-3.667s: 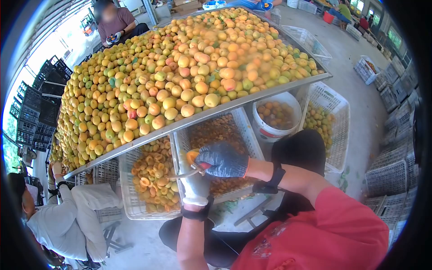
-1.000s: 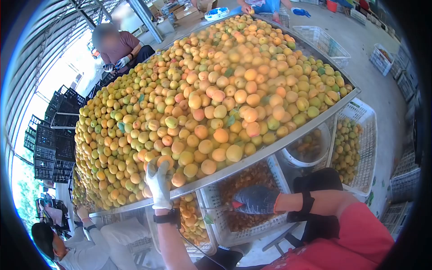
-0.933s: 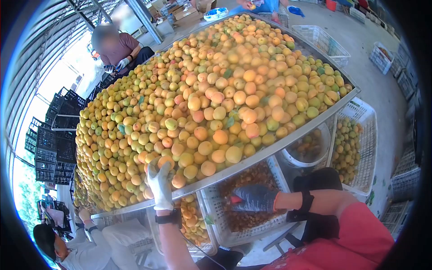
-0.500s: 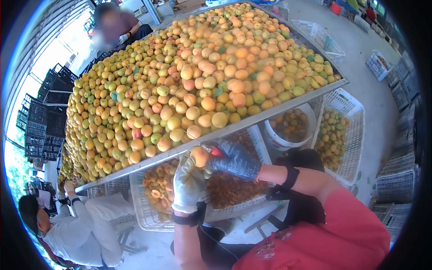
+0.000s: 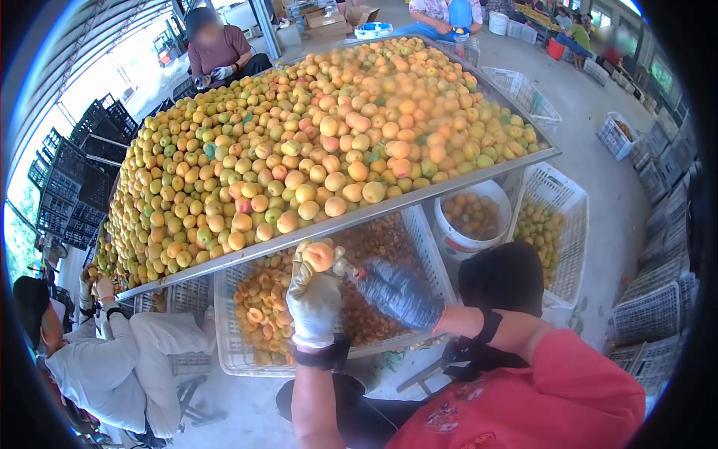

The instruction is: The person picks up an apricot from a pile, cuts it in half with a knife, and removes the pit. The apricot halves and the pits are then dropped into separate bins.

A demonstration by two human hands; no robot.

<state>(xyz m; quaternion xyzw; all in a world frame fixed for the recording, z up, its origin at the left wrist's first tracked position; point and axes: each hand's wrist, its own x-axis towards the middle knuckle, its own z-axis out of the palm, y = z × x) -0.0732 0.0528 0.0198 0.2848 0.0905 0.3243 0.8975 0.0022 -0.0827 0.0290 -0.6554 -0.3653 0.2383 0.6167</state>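
My left hand [image 5: 314, 294], in a pale glove, holds an orange apricot [image 5: 318, 256] upright between its fingers, above a white crate. Just to the right, my right hand [image 5: 396, 292], in a dark grey glove, is closed around a small red-handled tool [image 5: 362, 275] whose tip points at the apricot. The tool is mostly covered by the fingers. Below both hands, the white crate [image 5: 254, 369] holds halved apricots [image 5: 258, 314] on the left and brown pits [image 5: 381, 318] on the right. Beyond them, a metal-edged table [image 5: 419, 196] bears a big heap of whole apricots [image 5: 299, 157].
A white bucket [image 5: 441, 224] with fruit stands under the table's right side, beside a white crate [image 5: 572, 254] of apricots. One co-worker [image 5: 105, 367] sits at the left, another [image 5: 224, 49] behind the table. Black crates [image 5: 71, 187] are stacked left, grey crates [image 5: 651, 310] right.
My right hand has drawn back from the apricot, down and to the right, with the tool. The apricot now shows more fully in my left hand. The view has tilted upward.
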